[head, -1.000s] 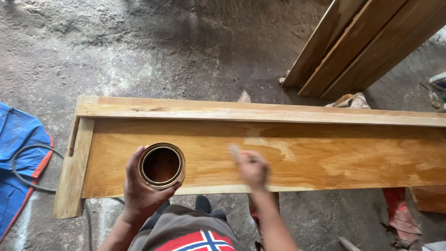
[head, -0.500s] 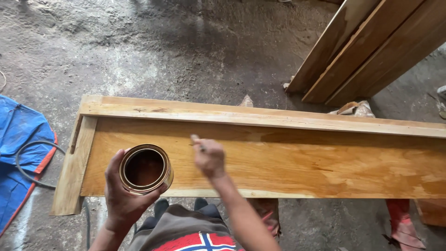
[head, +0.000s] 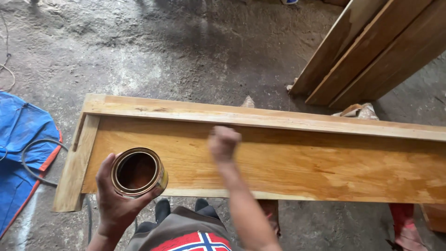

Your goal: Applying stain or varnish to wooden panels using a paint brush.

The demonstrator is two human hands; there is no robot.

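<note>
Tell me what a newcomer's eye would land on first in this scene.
The long orange-brown wooden frame lying across the middle of the view over the grey concrete floor catches the eye first. Next comes the open round tin of dark brown liquid held in the left hand at the frame's near edge, and the blurred right hand closed over the panel. More wooden boards lean at upper right.

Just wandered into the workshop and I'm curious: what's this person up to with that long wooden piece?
A person stands over a long wooden frame set above a concrete floor. Their left hand holds an open round tin with dark brown liquid inside. Their right hand is closed and pressed on the panel's inner face, whose wood looks glossy and amber. Whatever it grips is hidden. More wooden boards lean at upper right, and a blue tarp with a hose lies at left.
</note>
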